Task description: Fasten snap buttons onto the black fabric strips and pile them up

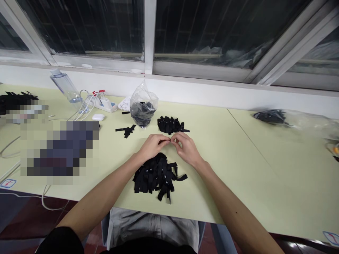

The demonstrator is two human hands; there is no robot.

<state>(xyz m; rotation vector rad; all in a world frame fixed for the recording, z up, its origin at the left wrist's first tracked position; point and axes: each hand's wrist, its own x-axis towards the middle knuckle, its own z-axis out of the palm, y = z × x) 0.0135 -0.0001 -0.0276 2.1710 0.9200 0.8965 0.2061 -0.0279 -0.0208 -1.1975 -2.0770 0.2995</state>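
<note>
My left hand (153, 145) and my right hand (186, 148) meet at the fingertips above the pale green table (238, 158), pinching one small black label strip (169, 140) between them. Just under my wrists lies a heap of several unfolded black label strips (155, 175) with white marks. Beyond my fingers sits a smaller pile of short black pieces (170, 125). A clear plastic bag (143, 106) with more black strips stands behind that. A few loose black strips (126, 130) lie to the left of the bag.
At the back left are a water bottle (66, 88), a white power strip (104, 102) with cables and a small white earbud case (97, 117). A blurred patch covers things at left. Another bag with black strips (272, 116) lies at far right.
</note>
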